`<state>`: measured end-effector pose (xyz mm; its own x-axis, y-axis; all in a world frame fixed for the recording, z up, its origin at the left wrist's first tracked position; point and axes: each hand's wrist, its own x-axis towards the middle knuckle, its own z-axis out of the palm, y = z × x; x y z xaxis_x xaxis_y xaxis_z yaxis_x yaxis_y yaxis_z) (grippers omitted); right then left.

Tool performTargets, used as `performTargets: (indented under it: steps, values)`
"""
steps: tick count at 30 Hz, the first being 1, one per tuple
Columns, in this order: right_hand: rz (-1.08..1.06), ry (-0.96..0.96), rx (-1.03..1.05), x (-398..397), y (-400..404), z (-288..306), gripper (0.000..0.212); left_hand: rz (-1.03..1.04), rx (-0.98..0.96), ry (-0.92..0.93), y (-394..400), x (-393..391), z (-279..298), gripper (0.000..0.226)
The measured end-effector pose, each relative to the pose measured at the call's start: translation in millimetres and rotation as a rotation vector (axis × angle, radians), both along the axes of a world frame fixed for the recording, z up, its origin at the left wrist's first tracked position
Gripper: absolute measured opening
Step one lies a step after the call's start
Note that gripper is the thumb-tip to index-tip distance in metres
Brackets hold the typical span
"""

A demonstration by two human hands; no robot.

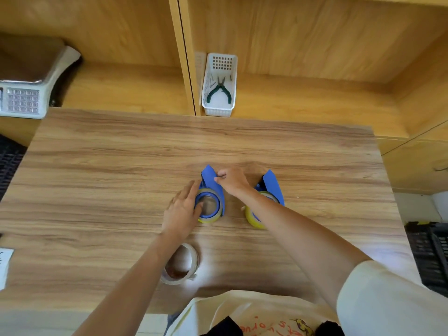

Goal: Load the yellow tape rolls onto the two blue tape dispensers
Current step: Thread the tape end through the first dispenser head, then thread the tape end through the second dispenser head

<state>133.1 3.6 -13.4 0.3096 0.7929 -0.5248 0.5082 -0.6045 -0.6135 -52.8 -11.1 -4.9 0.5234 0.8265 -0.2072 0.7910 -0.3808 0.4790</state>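
Note:
Two blue tape dispensers lie on the wooden table point(97, 166). The left dispenser point(209, 175) carries a yellow tape roll point(210, 219) on its hub. My left hand point(181, 212) rests against that roll's left side with fingers straight. My right hand point(232, 180) pinches something small at the left dispenser's front end; what it is I cannot make out. The right dispenser point(272, 183) also holds a yellow tape roll point(253, 218), partly hidden by my right forearm.
A clear tape roll point(184, 263) lies near the table's front edge under my left forearm. A white basket point(219, 86) with green-handled pliers stands on the shelf behind. A weighing scale point(29, 83) sits at the back left. Black crates flank the table.

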Motion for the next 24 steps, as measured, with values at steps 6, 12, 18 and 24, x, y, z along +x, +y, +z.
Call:
performTargets:
  steps: [6,12,18,24]
  values:
    - [0.11,0.083,-0.049,27,-15,26,0.03,-0.042,0.144,-0.02,-2,7,15,0.058]
    - [0.119,-0.278,0.189,73,-67,35,0.049,-0.082,0.224,-0.18,-16,23,35,0.042]
    - [0.186,-0.366,-0.03,88,-130,7,0.088,-0.114,0.104,-0.284,-34,47,38,0.041]
    - [0.142,-0.407,-0.043,79,-135,3,0.093,-0.17,0.076,-0.285,-48,52,32,0.038]
